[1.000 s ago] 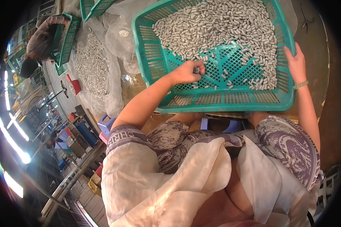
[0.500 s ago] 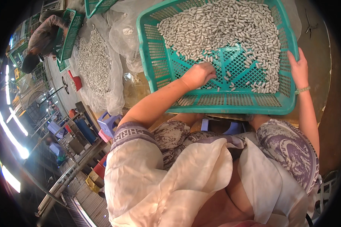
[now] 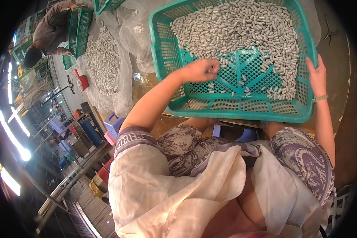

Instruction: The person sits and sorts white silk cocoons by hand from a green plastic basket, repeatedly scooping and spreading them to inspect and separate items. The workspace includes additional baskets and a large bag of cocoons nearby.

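A large green plastic basket with slotted walls and a lattice bottom lies before me. Small silvery-grey capsule-shaped pieces are heaped over its far and right parts, and a few lie loose on the bare lattice nearer me. My left hand is over the left part of the basket with its fingers curled closed; whatever may be in them is hidden. On the right, my right hand grips the basket's rim, thumb on the inner side, a beaded bracelet at the wrist.
Left of the basket, more grey pieces are spread on a clear plastic sheet. A red scoop lies beside them. Further left a co-worker bends over, holding another green basket. A purple stool stands near my left elbow.
My left hand has moved left and slightly away from me, still curled. The basket sits slightly further right in view. The co-worker's arms and basket have changed position.
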A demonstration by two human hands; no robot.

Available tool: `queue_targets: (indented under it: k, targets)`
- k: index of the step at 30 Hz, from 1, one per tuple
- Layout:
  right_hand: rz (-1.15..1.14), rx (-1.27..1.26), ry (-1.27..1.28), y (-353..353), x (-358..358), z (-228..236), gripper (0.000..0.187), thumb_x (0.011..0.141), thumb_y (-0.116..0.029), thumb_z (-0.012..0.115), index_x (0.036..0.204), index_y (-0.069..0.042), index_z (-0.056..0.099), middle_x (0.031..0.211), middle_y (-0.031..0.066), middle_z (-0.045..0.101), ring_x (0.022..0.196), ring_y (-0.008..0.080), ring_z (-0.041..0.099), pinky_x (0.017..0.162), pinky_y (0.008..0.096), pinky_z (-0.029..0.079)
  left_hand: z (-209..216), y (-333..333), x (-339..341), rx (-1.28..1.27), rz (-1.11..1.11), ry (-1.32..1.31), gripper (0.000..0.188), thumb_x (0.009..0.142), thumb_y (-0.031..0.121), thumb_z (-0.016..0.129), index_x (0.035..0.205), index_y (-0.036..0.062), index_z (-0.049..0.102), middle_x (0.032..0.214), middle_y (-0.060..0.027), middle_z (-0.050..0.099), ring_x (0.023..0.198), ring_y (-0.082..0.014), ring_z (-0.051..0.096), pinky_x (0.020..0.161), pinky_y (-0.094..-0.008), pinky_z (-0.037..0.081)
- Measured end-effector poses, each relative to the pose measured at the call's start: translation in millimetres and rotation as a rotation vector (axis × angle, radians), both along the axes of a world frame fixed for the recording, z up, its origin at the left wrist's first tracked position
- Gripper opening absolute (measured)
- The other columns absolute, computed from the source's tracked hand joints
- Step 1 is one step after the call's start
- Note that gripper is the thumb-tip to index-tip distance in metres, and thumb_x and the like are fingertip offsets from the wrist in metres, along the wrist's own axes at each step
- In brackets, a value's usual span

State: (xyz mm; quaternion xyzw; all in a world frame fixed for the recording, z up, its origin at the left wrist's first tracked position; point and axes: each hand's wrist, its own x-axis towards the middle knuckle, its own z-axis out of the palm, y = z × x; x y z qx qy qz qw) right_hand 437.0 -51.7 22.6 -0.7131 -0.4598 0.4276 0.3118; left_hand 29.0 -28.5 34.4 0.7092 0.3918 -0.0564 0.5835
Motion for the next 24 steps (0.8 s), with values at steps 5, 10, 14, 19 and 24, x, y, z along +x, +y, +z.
queue_targets:
  k: [5,10,14,19,24]
  targets:
    - [-0.004,0.016,-0.008,-1.5,1.5,-3.5,0.029,0.088,-0.021,0.057,0.105,0.002,0.054,0.085,0.0085,0.065,0.075,0.0123,0.058,0.069,0.0282,0.046,-9.7,-18.5,-2.7,0.151,-0.383,0.272,0.016,0.079,0.013,0.063,0.095,0.0141,0.061,0.084,-0.0083,0.066,0.078,-0.0292,0.063,0.067,-0.0403,0.049]
    - [-0.003,0.025,0.01,-1.7,1.4,-3.1,0.029,0.088,-0.021,0.057,0.105,0.002,0.055,0.084,0.0084,0.064,0.074,0.0123,0.058,0.069,0.0279,0.045,-14.5,-17.7,-11.9,0.232,-0.41,0.155,0.012,0.078,0.012,0.062,0.089,0.0137,0.064,0.082,-0.0063,0.066,0.075,-0.0282,0.063,0.064,-0.0394,0.05]
    - [-0.006,0.027,0.003,-1.2,1.9,-4.4,0.029,0.088,-0.021,0.057,0.105,0.003,0.055,0.084,0.0083,0.064,0.074,0.0122,0.058,0.069,0.0279,0.045,-17.6,-20.9,-16.8,0.308,-0.402,0.027,0.01,0.078,0.01,0.061,0.087,0.0113,0.063,0.08,-0.0061,0.065,0.07,-0.0265,0.063,0.063,-0.0367,0.05]
    - [0.002,0.008,-0.024,-1.1,0.7,-0.4,0.029,0.088,-0.021,0.057,0.105,0.002,0.055,0.085,0.0083,0.064,0.075,0.0126,0.058,0.07,0.0284,0.045,-5.8,-13.0,-19.6,-0.224,-0.036,0.188,0.007,0.077,0.01,0.061,0.083,0.0059,0.06,0.075,-0.0065,0.062,0.068,-0.0214,0.06,0.063,-0.0327,0.048]
    - [-0.004,0.005,-0.018,-1.4,1.3,-2.0,0.03,0.088,-0.022,0.057,0.106,0.002,0.055,0.085,0.0088,0.064,0.076,0.0133,0.058,0.07,0.029,0.046,-10.9,-28.8,-31.8,-0.004,-0.164,0.11,0.012,0.073,0.011,0.067,0.081,0.0043,0.06,0.076,-0.0081,0.062,0.072,-0.0242,0.062,0.066,-0.034,0.048]
